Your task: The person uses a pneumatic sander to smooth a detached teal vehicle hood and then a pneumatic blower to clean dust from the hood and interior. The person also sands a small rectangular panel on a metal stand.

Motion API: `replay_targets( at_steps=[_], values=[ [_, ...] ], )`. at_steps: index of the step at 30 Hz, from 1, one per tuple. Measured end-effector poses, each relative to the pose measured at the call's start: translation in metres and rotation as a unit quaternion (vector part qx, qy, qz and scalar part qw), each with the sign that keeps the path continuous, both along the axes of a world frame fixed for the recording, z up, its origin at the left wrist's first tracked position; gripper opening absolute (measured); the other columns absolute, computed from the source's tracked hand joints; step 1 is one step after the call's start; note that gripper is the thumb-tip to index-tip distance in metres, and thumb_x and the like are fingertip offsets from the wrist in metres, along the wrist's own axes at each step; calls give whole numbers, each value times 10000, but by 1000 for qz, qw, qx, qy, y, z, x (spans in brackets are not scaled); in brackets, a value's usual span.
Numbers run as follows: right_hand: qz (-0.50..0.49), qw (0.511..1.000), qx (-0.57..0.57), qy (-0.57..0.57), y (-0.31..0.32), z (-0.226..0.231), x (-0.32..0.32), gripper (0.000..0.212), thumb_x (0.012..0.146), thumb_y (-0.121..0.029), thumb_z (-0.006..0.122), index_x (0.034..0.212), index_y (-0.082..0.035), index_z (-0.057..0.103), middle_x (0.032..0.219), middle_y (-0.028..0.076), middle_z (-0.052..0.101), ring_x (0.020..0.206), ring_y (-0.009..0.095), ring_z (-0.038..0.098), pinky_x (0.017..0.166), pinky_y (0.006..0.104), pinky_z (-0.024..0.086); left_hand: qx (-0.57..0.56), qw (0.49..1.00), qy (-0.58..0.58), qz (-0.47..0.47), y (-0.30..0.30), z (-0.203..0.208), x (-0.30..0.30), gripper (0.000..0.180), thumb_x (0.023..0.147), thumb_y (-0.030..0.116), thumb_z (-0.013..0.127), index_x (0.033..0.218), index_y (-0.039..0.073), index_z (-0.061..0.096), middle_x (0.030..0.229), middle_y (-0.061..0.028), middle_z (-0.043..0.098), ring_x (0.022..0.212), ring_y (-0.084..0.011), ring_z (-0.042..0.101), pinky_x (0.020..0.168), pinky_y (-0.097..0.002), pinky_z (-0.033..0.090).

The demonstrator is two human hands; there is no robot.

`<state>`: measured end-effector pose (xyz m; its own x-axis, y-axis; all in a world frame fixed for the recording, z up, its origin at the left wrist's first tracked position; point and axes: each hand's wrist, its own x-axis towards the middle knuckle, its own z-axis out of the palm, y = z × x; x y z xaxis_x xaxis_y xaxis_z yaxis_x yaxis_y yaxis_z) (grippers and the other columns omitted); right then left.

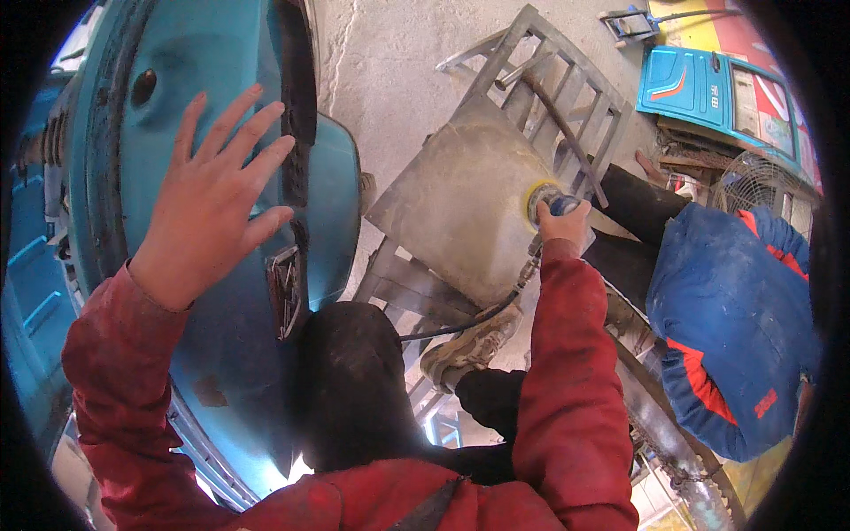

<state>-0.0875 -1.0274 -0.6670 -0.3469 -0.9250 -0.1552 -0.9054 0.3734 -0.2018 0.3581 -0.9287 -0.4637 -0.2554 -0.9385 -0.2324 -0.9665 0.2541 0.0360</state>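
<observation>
My right hand [565,228] is wrapped round a small round air sander [551,200] with a yellow-edged disc. The sander sits at the right side of a flat, dusty grey-beige panel [460,199], and a black hose [478,320] runs from it toward my legs. On the left, my left hand [212,199] is spread over a teal vehicle body [208,332], fingers apart and holding nothing. Whether its palm touches the surface I cannot tell. A dark trim strip with a small lamp-like fitting [284,292] lies along the body's right side.
Under the panel stands a slatted metal rack [611,111], with a metal bar [567,137] lying across it. To the right is another person in a blue jacket [735,323]. Beyond are a fan [761,190] and a teal vehicle door [708,93]. My shoe [474,347] is near the rack.
</observation>
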Motion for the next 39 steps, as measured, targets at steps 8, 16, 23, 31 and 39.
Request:
replay_targets(
  at_steps=[8, 16, 23, 31, 39],
  values=[
    [41, 999, 14, 15, -1, -4, 11, 739, 702, -413, 797, 1212, -4, 454, 1073, 278, 641, 1035, 448, 617, 891, 498, 494, -1, 1000, -24, -9, 0, 2, -3, 623, 743, 244, 767, 1312, 86, 568, 1507, -90, 398, 1460, -293, 263, 1198, -550, 134],
    [42, 999, 9, -13, -8, -1, 23, 731, 713, -390, 802, 1212, -15, 421, 1086, 290, 636, 1048, 452, 615, 886, 501, 496, -3, 1000, -14, -10, 1, 2, -1, 629, 737, 249, 770, 1311, 87, 570, 1507, -86, 403, 1461, -294, 262, 1198, -550, 135],
    [45, 999, 24, -4, -17, -1, 27, 732, 719, -385, 800, 1224, -21, 415, 1099, 289, 634, 1050, 454, 617, 888, 503, 498, 7, 1000, -15, -2, 0, 2, -2, 630, 738, 247, 776, 1312, 91, 570, 1510, -86, 398, 1463, -292, 257, 1197, -550, 139],
    [44, 999, 24, -9, -25, -2, 28, 755, 710, -393, 804, 1241, -27, 411, 1089, 300, 632, 1039, 462, 619, 889, 504, 499, 6, 1000, -14, 0, 0, 3, -3, 641, 725, 252, 785, 1311, 104, 571, 1506, -82, 400, 1466, -292, 252, 1200, -549, 140],
    [46, 998, 28, 20, -27, -1, 35, 740, 705, -385, 809, 1221, -15, 431, 1068, 289, 633, 1020, 459, 622, 889, 494, 502, 11, 1000, -14, 3, -1, 6, -6, 648, 718, 235, 792, 1314, 108, 571, 1504, -81, 403, 1465, -295, 257, 1200, -550, 142]
  ],
)
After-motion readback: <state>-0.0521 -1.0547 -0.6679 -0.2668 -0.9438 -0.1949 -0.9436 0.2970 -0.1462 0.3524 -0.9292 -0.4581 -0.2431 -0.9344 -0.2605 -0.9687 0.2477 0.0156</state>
